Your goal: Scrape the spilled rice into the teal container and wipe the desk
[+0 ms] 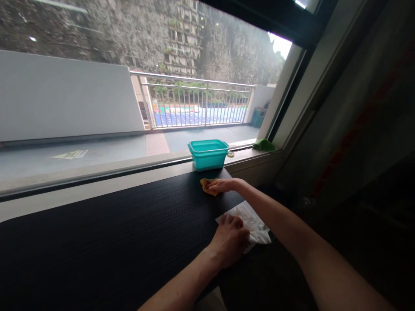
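My right hand [223, 185] reaches to the far right part of the dark tabletop [129, 229], its fingers pressed onto a yellow-brown cloth [205, 185]. The cloth is crumpled and lies flat against the surface. Nearer to me, my left hand [231, 237] has its fingers curled over a crinkled white packet [256, 224], which looks like thin plastic or tissue, at the table's right edge. Just beyond the cloth, a turquoise plastic tub [209, 155] stands upright by the window; its contents are hidden.
A pale window sill [246, 156] runs behind the table. On it lie a folded green cloth [264, 145] and a small roundish object [230, 154] beside the tub. The large window pane [97, 99] looks onto a terrace with a metal railing [207, 103].
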`<move>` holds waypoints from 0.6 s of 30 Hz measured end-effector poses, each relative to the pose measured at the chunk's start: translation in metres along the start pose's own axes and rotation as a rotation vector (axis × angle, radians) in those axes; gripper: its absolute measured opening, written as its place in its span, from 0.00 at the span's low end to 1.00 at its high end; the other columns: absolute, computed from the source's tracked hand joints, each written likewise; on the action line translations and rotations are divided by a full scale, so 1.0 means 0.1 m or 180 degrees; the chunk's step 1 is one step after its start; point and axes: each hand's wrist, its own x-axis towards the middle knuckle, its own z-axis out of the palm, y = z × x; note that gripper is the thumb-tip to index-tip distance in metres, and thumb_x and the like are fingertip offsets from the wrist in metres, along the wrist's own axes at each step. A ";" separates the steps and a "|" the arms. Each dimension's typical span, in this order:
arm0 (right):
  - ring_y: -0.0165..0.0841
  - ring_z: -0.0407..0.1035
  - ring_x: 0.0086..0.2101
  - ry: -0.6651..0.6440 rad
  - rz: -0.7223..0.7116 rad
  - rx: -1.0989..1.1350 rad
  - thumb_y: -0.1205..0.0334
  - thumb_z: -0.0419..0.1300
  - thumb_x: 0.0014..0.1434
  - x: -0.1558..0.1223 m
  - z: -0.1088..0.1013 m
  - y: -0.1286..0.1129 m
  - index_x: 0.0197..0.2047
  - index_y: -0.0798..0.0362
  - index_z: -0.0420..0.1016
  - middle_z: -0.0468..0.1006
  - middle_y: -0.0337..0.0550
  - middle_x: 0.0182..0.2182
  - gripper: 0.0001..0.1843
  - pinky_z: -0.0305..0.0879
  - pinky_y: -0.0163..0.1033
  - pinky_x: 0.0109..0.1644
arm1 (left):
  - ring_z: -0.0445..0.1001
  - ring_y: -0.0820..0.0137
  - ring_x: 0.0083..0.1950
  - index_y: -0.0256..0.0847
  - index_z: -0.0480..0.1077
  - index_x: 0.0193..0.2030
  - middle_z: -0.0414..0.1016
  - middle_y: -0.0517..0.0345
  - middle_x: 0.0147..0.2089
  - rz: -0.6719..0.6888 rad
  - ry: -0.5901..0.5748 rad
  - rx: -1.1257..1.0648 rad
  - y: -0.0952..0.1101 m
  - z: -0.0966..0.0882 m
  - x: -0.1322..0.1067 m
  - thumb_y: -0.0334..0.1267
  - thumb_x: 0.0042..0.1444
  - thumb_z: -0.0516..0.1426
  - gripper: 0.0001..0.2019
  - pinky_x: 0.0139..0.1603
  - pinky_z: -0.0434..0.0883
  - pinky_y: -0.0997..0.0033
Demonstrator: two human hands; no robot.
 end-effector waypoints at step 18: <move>0.36 0.71 0.42 0.0032 -0.0062 0.0222 0.64 0.57 0.60 0.07 0.07 0.13 0.47 0.54 0.78 0.79 0.43 0.40 0.14 0.67 0.37 0.49 | 0.56 0.57 0.68 0.49 0.62 0.60 0.63 0.51 0.65 0.0099 -0.0187 0.0006 -0.23 -0.26 -0.39 0.42 0.61 0.56 0.20 0.67 0.49 0.37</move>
